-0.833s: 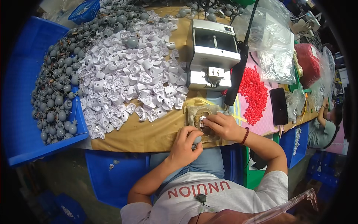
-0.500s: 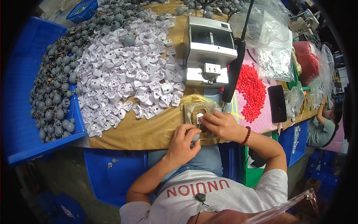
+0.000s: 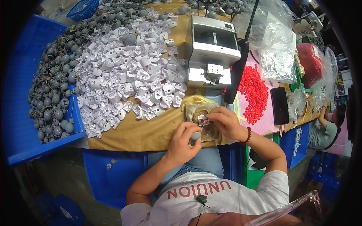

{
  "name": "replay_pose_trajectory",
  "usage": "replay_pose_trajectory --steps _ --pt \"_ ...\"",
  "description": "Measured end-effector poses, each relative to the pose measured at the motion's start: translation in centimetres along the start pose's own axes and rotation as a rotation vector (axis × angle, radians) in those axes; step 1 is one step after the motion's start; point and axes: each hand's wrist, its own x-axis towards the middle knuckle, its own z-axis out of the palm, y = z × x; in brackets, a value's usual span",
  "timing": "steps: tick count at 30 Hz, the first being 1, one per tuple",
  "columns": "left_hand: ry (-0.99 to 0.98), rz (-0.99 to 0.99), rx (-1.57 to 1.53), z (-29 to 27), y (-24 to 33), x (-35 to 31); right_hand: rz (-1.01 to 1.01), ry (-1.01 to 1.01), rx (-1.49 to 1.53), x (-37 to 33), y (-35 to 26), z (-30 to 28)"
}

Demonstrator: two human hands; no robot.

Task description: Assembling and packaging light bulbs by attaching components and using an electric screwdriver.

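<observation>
My left hand (image 3: 183, 145) is closed around a smooth grey ball-shaped part (image 3: 195, 136) at the table's front edge. Just right of it, a small white plastic piece (image 3: 201, 122) with a bit of red on it lies over a brownish fixture block (image 3: 191, 109), which has a rounded hollow. My right hand (image 3: 226, 122), with a dark red bead bracelet (image 3: 247, 135) on the wrist, reaches in from the right. Its thumb and forefinger are pinched together at the white piece's edge; what lies between the fingertips is too small to make out.
White plastic housings (image 3: 124, 75) are heaped left of the block, beside grey ball parts with wires (image 3: 56, 101) in a blue tray (image 3: 22, 113). Behind stands a silver machine (image 3: 211, 49) next to a black power screwdriver (image 3: 238, 75). Small red pieces (image 3: 254, 94) and a phone (image 3: 279, 105) lie right.
My right fingers have lifted slightly off the white piece, and red now shows on it. My left hand has shifted a little, leaving more of the grey ball in sight.
</observation>
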Motion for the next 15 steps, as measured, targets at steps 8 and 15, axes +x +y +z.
replay_pose_trajectory --steps 8,15 --pt "0.087 -0.029 -0.033 -1.4 -1.5 4.2 -0.059 -0.267 -0.19 0.4 -1.2 -1.4" --pt "0.102 0.023 0.043 -1.2 -2.0 3.7 -0.206 -0.324 -0.506 0.6 -2.2 -0.6"
